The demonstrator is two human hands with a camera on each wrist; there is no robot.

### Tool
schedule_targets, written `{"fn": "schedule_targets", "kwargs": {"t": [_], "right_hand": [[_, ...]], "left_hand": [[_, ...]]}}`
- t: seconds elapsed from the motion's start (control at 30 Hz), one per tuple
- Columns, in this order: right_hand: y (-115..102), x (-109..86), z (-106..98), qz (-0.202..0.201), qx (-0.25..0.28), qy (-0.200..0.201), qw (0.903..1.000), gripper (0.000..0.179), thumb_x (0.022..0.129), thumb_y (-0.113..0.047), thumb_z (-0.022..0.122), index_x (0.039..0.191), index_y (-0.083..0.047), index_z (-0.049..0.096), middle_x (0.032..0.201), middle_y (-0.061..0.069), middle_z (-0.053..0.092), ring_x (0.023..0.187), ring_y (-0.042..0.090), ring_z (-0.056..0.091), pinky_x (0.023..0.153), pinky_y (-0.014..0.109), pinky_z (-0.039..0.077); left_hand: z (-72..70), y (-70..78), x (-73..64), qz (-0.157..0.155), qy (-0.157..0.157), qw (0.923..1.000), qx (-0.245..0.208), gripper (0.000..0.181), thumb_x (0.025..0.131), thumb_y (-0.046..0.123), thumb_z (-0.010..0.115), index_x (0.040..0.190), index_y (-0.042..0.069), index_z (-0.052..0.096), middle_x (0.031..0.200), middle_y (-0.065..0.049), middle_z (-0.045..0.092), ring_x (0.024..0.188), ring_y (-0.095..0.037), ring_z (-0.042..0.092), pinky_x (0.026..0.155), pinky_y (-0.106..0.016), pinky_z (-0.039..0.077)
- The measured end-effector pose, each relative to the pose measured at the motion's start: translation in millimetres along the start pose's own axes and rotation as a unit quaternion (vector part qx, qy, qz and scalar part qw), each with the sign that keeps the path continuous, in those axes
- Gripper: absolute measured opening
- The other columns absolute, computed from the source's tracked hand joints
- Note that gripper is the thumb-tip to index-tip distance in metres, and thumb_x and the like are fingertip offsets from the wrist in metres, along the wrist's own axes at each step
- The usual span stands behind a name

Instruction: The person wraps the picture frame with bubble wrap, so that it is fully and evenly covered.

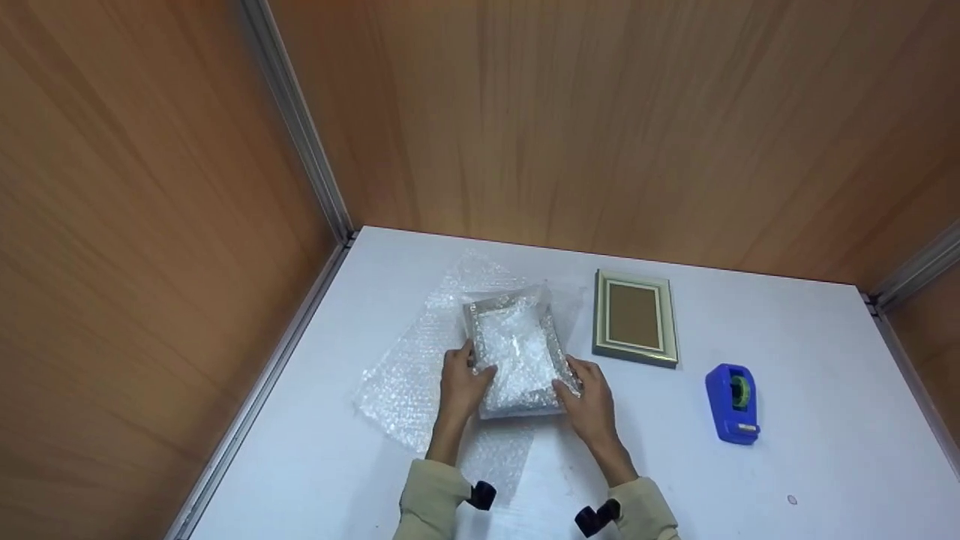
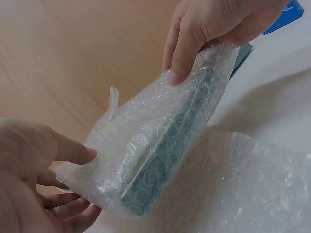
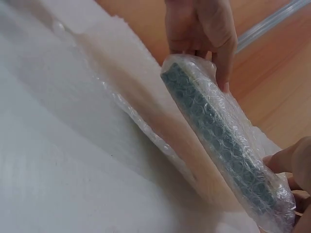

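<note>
A picture frame wrapped in bubble wrap (image 1: 517, 352) is held between both hands over the table, its green edge showing through the plastic. My left hand (image 1: 463, 381) grips its left side, thumb on the upper face and fingers underneath, as the left wrist view shows. At the opposite side my right hand (image 1: 589, 401) holds it the same way, with the thumb (image 2: 179, 77) pressing the wrap. Beneath lies a loose sheet of bubble wrap (image 1: 401, 382), spread flat and partly hidden by the wrapped frame and the left hand.
An unwrapped picture frame (image 1: 634, 319) with a brown centre lies to the right, towards the back of the white table (image 1: 300, 450). Further right stands a blue tape dispenser (image 1: 733, 405) with a green roll. Wooden panels (image 1: 600, 127) rise at the back and sides.
</note>
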State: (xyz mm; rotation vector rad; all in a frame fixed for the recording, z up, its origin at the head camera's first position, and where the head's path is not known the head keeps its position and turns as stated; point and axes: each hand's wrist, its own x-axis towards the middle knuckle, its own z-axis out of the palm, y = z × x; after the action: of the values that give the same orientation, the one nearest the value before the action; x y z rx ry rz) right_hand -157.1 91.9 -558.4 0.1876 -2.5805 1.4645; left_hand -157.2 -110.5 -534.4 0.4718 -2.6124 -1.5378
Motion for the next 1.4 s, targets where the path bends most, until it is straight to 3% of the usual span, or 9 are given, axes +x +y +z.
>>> {"fn": "schedule_targets", "kwargs": {"t": [0.2,0.37,0.5,0.9,1.23,1.4], "right_hand": [[0.0,-13.7,-16.2,0.010,0.000,0.016,0.9998,0.049,0.083,-0.015,0.069,0.127,0.000,0.053,0.117,0.012,0.053,0.112,0.028,0.050,0.096,0.043,0.040],[3.3,-27.3,-30.6,0.022,-0.005,0.024,0.9995,0.050,0.083,-0.018,0.069,0.128,-0.001,0.052,0.117,0.011,0.052,0.108,0.026,0.051,0.092,0.041,0.044],[6.8,-37.8,-42.4,0.034,-0.009,0.023,0.9991,0.051,0.084,-0.021,0.068,0.129,-0.001,0.051,0.119,0.010,0.051,0.106,0.024,0.051,0.088,0.039,0.046],[20.1,-65.0,-74.1,0.060,-0.052,0.049,0.9957,0.055,0.082,-0.025,0.071,0.127,0.001,0.052,0.117,0.013,0.052,0.111,0.029,0.049,0.089,0.045,0.045],[30.8,-81.8,-88.0,0.110,-0.059,0.056,0.9906,0.054,0.082,-0.024,0.070,0.129,-0.002,0.051,0.120,0.011,0.049,0.116,0.028,0.046,0.094,0.044,0.042],[35.4,-89.7,-93.7,0.127,-0.078,0.064,0.9868,0.054,0.083,-0.026,0.069,0.129,-0.003,0.052,0.121,0.011,0.050,0.111,0.026,0.050,0.088,0.041,0.044]], "left_hand": [[9.0,6.2,-11.2,0.034,-0.007,0.9994,0.000,0.068,0.080,0.017,0.069,0.137,-0.002,0.038,0.116,-0.016,0.047,0.107,-0.027,0.051,0.091,-0.040,0.045],[15.7,10.7,-22.1,0.079,-0.019,0.9967,0.002,0.068,0.079,0.017,0.070,0.136,-0.005,0.039,0.113,-0.016,0.048,0.104,-0.027,0.052,0.086,-0.040,0.047],[22.7,15.5,-29.9,0.098,-0.024,0.9949,0.011,0.068,0.078,0.017,0.072,0.135,-0.005,0.041,0.111,-0.014,0.049,0.101,-0.026,0.054,0.084,-0.038,0.048],[45.4,25.3,-55.8,0.133,-0.067,0.9886,0.024,0.066,0.082,0.023,0.069,0.136,-0.003,0.040,0.112,-0.010,0.049,0.102,-0.021,0.052,0.083,-0.034,0.048],[62.4,29.2,-65.9,0.138,-0.095,0.9852,0.036,0.064,0.084,0.023,0.067,0.135,-0.004,0.041,0.111,-0.007,0.049,0.099,-0.018,0.052,0.081,-0.030,0.049],[69.3,31.7,-70.1,0.147,-0.107,0.9825,0.039,0.061,0.084,0.021,0.065,0.135,-0.003,0.042,0.110,-0.006,0.049,0.098,-0.016,0.052,0.081,-0.029,0.049]]}}
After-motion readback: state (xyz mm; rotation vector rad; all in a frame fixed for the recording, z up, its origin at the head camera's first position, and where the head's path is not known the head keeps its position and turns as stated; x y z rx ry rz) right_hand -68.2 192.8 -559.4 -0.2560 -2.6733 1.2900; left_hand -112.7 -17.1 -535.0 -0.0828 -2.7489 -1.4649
